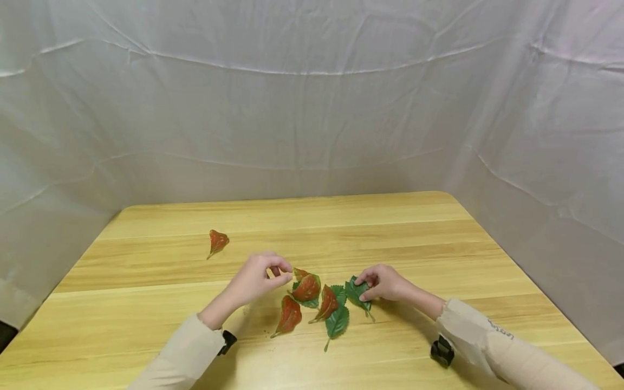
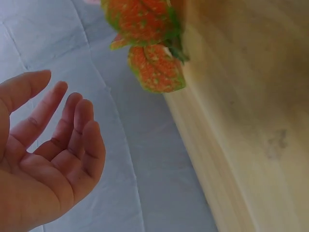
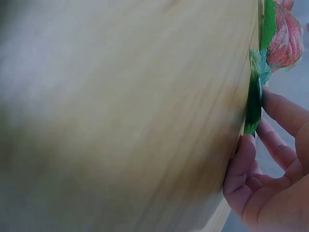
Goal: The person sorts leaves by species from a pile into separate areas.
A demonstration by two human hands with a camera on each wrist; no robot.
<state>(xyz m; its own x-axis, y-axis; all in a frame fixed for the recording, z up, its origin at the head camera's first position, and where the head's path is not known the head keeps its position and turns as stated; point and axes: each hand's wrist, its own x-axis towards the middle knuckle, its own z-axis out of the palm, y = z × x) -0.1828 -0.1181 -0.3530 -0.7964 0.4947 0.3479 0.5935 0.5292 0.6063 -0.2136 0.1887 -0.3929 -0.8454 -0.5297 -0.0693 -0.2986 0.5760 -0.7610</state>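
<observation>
My left hand [image 1: 257,277] hovers just left of a red leaf with a green edge [image 1: 307,288], its fingers loosely bent. The left wrist view shows nothing between thumb and fingertips. A dark green toothed leaf [image 1: 355,296] lies under the fingers of my right hand [image 1: 388,283], which pinches it by the edge; the right wrist view shows the thumb on one side. Between the hands, a red leaf [image 1: 329,302] partly covers a green leaf [image 1: 337,323]. Another red leaf [image 1: 290,314] lies nearer me.
One more red leaf [image 1: 219,241] lies apart, toward the back left of the wooden table [image 1: 419,233]. Pale grey sheeting [image 1: 312,119] hangs behind the table and along both sides.
</observation>
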